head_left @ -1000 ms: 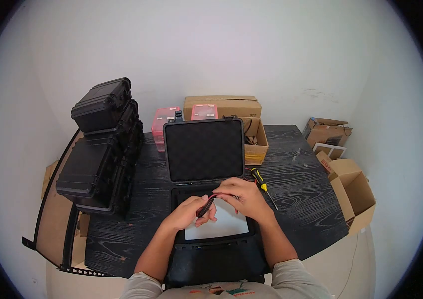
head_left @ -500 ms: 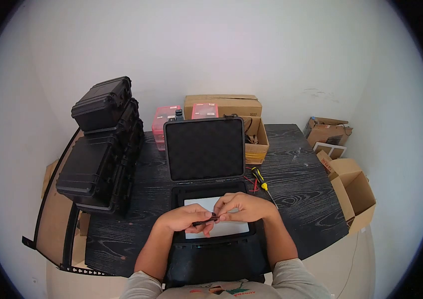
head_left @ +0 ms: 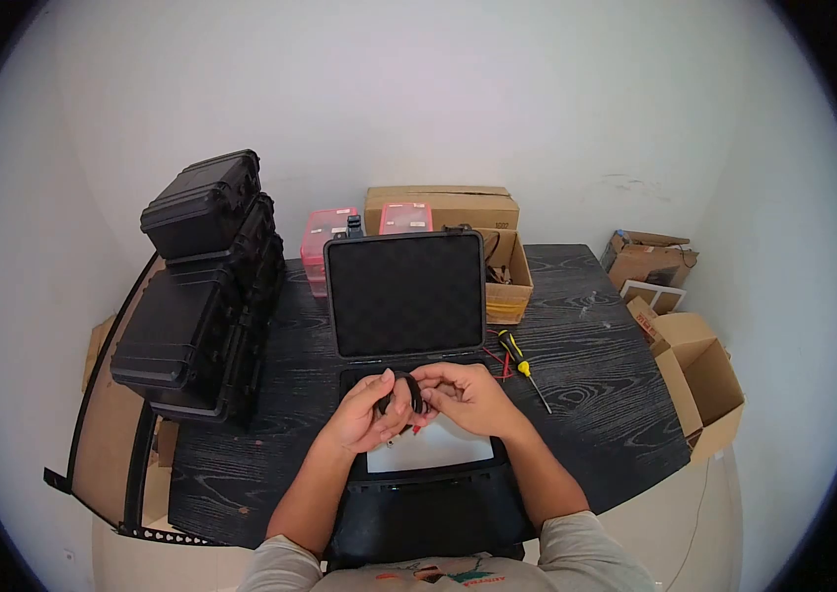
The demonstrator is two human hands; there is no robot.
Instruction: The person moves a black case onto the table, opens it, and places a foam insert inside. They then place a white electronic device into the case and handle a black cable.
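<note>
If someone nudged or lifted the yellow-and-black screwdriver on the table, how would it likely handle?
The screwdriver should stay stiff, given its straight shaft. The thick handle probably makes that end heavier. Pushed sideways, it might swivel or roll in an arc, since the handle is much wider than the shaft.

To your right, the dark tabletop [head_left: 596, 365] gives you a bare stretch — only the screwdriver [head_left: 517, 357] and the red wires [head_left: 499, 367] interrupt it near the case. Straight ahead, the raised lid [head_left: 405, 296] blocks a low reach toward the pink boxes [head_left: 327, 247] and open carton [head_left: 507, 296]. On your left, stacked black cases [head_left: 196, 296] wall off that side — a narrow strip of table separates them from the lid.
</note>
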